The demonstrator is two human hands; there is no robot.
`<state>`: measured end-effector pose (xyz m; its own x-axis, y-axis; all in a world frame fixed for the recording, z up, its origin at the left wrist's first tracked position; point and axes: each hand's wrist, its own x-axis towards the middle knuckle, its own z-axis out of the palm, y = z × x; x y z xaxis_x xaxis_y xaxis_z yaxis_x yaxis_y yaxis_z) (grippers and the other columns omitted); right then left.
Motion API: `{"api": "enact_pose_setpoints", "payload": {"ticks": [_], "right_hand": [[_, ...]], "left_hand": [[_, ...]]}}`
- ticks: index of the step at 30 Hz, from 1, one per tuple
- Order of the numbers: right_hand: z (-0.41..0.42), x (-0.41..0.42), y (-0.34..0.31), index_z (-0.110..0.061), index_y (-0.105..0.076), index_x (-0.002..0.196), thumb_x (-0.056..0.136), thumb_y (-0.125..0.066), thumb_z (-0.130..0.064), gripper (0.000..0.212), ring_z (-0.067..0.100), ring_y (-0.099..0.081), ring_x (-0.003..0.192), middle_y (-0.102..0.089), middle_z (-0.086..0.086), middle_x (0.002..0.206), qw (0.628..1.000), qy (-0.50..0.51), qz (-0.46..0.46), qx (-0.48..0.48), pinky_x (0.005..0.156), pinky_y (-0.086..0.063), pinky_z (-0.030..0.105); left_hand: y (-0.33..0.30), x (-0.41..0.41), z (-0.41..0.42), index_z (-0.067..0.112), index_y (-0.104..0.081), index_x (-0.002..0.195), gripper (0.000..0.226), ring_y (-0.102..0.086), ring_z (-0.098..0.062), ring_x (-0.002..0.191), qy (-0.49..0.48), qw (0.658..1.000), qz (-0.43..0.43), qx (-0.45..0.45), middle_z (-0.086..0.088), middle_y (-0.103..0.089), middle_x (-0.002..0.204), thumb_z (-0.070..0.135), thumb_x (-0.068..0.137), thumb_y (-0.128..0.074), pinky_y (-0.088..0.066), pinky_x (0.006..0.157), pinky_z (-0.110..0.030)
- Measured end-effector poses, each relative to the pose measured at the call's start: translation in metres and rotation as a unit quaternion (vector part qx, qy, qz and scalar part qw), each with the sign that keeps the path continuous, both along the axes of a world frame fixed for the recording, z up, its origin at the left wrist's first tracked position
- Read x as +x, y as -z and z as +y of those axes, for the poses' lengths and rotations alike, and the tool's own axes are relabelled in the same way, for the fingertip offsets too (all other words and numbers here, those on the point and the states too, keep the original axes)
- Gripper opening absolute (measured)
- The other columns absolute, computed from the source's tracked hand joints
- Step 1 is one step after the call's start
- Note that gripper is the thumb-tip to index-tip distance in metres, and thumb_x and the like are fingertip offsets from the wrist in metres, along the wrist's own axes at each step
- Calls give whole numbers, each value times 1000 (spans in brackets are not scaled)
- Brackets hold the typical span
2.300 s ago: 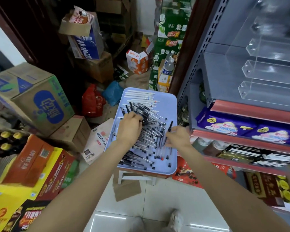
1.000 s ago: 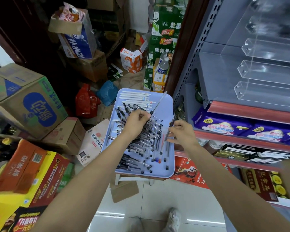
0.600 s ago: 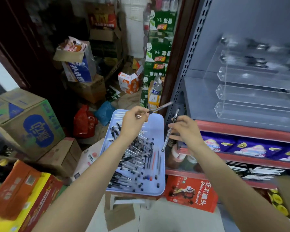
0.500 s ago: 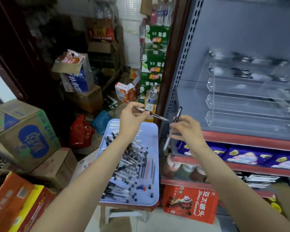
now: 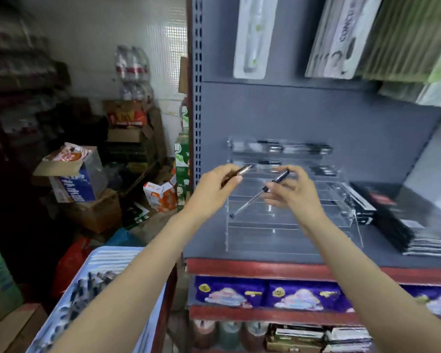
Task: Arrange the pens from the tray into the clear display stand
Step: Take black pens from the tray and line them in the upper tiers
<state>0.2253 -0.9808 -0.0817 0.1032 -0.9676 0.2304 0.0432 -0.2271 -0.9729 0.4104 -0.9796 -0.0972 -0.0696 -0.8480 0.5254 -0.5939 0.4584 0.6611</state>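
Each hand pinches one pen in front of the clear display stand: left hand a dark pen, right hand a slanted pen.

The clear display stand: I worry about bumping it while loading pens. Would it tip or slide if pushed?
Probably it slides easily: the clear display stand looks like thin, light acrylic, standing loose on the smooth grey shelf. Its stepped tiers rise toward the back, and only the top ones seem to hold pens, so a high push might tip it.
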Motion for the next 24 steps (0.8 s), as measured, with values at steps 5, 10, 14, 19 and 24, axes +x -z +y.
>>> {"api": "enact_pose_setpoints", "payload": {"ticks": [5, 10, 14, 19, 24], "right_hand": [[-50, -79, -18, -15, -49, 84, 87, -59, 3, 20, 16, -70, 57, -67, 13, 75, 998, 30, -50, -27, 61, -59, 25], [-85, -119, -17, -9, -49, 84, 87, -60, 1, 15, 22, -72, 65, -64, 18, 78, 995, 20, -97, -31, 64, -59, 25], [-106, -137, -16, -9, -50, 86, 87, -61, -1, 13, 22, -72, 68, -64, 22, 86, 992, 30, -122, -29, 65, -57, 21], [-139, -161, -6, -16, -55, 98, 85, -66, -11, 18, 19, -65, 94, -64, 14, 113, 997, 78, 3, -19, 81, -57, 32], [-166, -187, 5, -13, -34, 141, 82, -68, -6, 69, 23, -48, 124, -44, 9, 140, 986, 67, 149, 43, 106, -40, 43]], "left_hand": [[-22, -61, -38, 21, -66, 102, 13, -53, -5, 65, -26, 998, -58, 1, 8, -63, 75, 24, 93, -57, -33, 56, -9], [-29, -107, -72, 4, -64, 81, 24, -46, -19, 68, -66, 992, -106, 20, -8, -56, 73, 27, 83, -69, -30, 57, -14], [-34, -133, -91, 7, -69, 85, 19, -46, -18, 66, -56, 990, -126, 31, -6, -57, 71, 26, 83, -70, -31, 55, -14], [-37, -138, -117, 10, -72, 93, 12, -55, -19, 75, -104, 985, -133, 39, -7, -63, 84, 18, 86, -66, -32, 64, -25], [-38, -134, -140, 10, -71, 97, 14, -61, -32, 85, -168, 968, -166, 89, -13, -65, 86, 18, 86, -66, -45, 72, -32]]}}
